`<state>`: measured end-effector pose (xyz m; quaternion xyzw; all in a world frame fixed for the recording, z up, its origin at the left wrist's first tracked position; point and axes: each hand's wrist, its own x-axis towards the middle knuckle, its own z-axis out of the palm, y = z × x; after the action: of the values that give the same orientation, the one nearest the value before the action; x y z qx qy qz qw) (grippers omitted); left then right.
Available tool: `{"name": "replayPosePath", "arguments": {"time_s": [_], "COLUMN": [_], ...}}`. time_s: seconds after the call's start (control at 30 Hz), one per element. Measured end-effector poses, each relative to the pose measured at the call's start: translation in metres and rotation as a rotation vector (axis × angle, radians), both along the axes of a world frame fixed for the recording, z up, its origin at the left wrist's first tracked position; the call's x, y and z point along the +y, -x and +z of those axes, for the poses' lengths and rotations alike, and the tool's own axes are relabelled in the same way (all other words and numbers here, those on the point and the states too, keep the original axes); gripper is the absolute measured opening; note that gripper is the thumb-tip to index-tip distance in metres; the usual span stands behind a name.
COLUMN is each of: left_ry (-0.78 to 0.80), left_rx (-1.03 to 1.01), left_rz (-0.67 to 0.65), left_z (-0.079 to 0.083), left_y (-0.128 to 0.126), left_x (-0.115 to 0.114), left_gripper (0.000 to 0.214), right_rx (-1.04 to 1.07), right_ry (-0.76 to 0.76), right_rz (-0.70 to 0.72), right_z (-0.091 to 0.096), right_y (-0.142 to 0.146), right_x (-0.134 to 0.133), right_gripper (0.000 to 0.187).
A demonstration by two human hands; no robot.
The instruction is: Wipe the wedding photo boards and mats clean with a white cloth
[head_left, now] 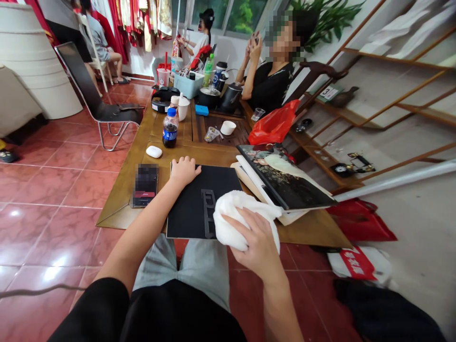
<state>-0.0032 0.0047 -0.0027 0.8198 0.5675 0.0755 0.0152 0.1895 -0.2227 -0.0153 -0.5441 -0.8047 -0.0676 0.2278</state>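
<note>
Right hand [254, 242] clamped around a soft, light white towel [231, 216], bunched against a stiff, flat black album [192, 204] on the wooden table [119, 213], left hand [183, 172] open and spread on its top edge, its firm outer edges likely the surest hold.

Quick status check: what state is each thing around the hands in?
Black album: closed, flat on wooden table.
White cloth: bunched, pressed on album.
Left hand: resting on album edge.
Right hand: gripping cloth.
Phone: lying screen up.
Cola bottle: capped, upright.
</note>
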Motion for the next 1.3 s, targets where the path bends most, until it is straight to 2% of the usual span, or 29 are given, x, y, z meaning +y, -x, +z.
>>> {"name": "replayPosePath", "arguments": {"time_s": [0.1,0.27,0.37,0.43,0.57,0.83,0.97,1.1,1.3], "left_ry": [0.004,0.005,0.012,0.011,0.018,0.016,0.011,0.004,0.011], "left_rx": [0.007,0.024,0.032,0.033,0.032,0.031,0.026,0.024,0.028], "left_rz": [0.003,-0.002,-0.004,-0.01,-0.022,-0.013,-0.013,-0.018,-0.022], "left_z": [0.002,0.004,0.005,0.005,0.007,0.007,0.006,0.005,0.005], "left_y": [0.0,0.0,0.0,0.0,0.002,0.001,0.001,0.002,0.002], "left_x": [-0.001,-0.001,0.0,0.0,0.0,-0.001,-0.001,-0.001,-0.001], "left_gripper": [0.046,0.045,0.044,0.044,0.044,0.045,0.046,0.046,0.044], "right_rx": [0.007,-0.004,-0.022,-0.023,-0.021,-0.108,-0.115,-0.057,0.003], "right_ry": [0.033,0.156,0.202,0.201,0.175,-0.002,-0.042,-0.004,0.087], "right_rz": [0.056,0.167,0.25,0.268,0.211,-0.203,-0.286,-0.19,0.116], "right_z": [0.007,0.019,0.022,0.024,0.025,0.01,0.007,0.014,0.018], "right_y": [0.015,0.064,0.089,0.095,0.081,0.004,-0.008,0.019,0.084], "right_x": [-0.001,0.003,0.005,0.005,0.005,-0.011,-0.014,-0.007,0.007], "right_gripper": [0.064,0.075,0.075,0.073,0.072,0.052,0.048,0.055,0.071]}}
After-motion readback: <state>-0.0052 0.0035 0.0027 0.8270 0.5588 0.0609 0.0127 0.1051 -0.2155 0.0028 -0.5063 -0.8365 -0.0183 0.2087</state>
